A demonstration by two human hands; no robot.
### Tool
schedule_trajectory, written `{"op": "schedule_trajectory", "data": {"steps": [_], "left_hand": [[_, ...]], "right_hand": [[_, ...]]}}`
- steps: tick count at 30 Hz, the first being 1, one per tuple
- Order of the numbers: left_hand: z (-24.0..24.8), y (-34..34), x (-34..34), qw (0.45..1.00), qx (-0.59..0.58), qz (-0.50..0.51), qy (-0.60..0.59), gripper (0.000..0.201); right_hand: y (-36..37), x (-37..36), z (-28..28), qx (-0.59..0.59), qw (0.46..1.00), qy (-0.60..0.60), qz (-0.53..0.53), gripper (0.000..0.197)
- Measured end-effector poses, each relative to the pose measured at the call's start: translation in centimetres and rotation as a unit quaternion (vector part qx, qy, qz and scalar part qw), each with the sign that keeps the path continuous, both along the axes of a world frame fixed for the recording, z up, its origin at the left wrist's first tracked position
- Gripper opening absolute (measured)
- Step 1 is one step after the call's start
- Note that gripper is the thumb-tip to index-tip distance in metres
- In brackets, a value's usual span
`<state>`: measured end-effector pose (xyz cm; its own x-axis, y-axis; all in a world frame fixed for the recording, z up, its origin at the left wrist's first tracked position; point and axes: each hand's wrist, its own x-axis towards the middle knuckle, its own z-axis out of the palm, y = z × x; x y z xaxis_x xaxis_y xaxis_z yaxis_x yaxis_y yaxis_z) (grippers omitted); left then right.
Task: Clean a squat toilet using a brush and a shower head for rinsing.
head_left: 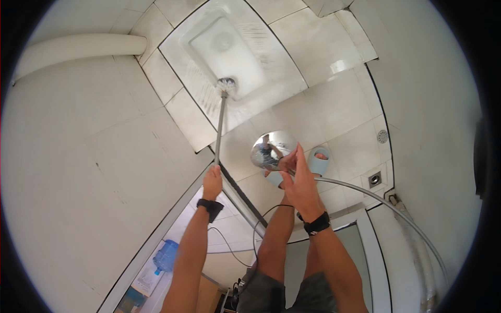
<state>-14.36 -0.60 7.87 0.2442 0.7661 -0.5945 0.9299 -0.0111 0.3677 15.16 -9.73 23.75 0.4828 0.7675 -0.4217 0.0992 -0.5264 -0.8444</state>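
My left hand (212, 181) is closed round the end of a long grey-handled toilet brush (221, 128). Its white round bristles rest in the bowl of a white squat toilet (284, 86), near the drain hole. In my right hand (302, 192) is a round, shiny chrome shower head (271, 147), held above the floor near my feet. A grey hose (365, 192) runs from it off to the right. No water can be made out coming from the shower head.
A white pipe (88, 47) curves along the left wall. Tiled floor holds a round drain (382, 136) and a square one (375, 179) at right. I stand in light blue slippers (318, 161) by a door frame; a blue water jug (166, 255) lies beyond, lower left.
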Motion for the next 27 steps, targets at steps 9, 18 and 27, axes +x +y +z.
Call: {"op": "schedule_trajectory", "data": {"steps": [9,18,27], "left_hand": [[7.7,-8.0,4.2,0.992,-0.069,0.090,-0.059,0.039],[9.7,-5.3,12.8,0.981,-0.125,0.118,-0.085,0.031],[8.7,-3.6,15.0,0.986,-0.086,0.099,-0.106,0.038]], "right_hand": [[-1.2,0.8,0.7,-0.073,0.997,-0.020,-0.012,0.075],[-2.5,2.9,0.2,-0.055,0.996,-0.054,-0.038,0.075],[-2.0,3.7,-0.6,-0.050,0.994,-0.091,-0.029,0.075]]}}
